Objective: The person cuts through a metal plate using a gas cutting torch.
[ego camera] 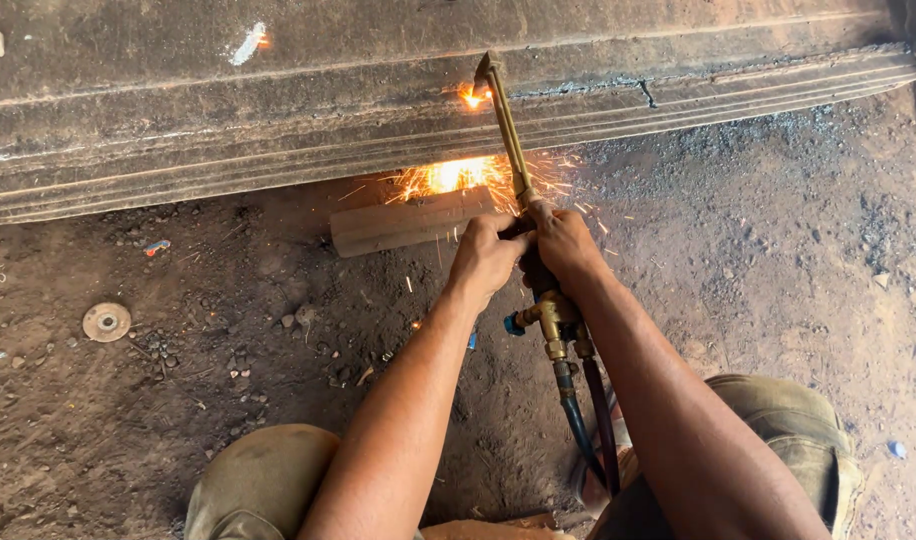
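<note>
A long brass cutting torch with a bent tip (508, 130) is gripped by both hands near its middle; the left hand (485, 258) is closed around the torch body from the left side; the right hand (563, 245) is closed around it from the right, just beside the left hand, the two touching or nearly so; the torch is seen running up and away from the hands, its tip set against a big rusty grey steel beam with stacked edges (278, 120) that lies across the top of the view; a small orange flame is seen at the tip; a bright spray of orange sparks (458, 178) is thrown out below the beam, just above and left of the hands; behind the hands a brass valve block with a blue knob (543, 318) is seen, nearer the person; two dark rubber hoses (588, 420) are led from it back between the knees.

A short brownish cylinder-like block (408, 222) lies on the dirt floor (778, 260) just left of the left hand, touching or nearly touching its fingers; a round rusty metal disc (106, 322) lies well apart on the left; loose stones and scraps are scattered on the floor; knees in olive-khaki trousers (263, 480) are seen at the bottom edge.
</note>
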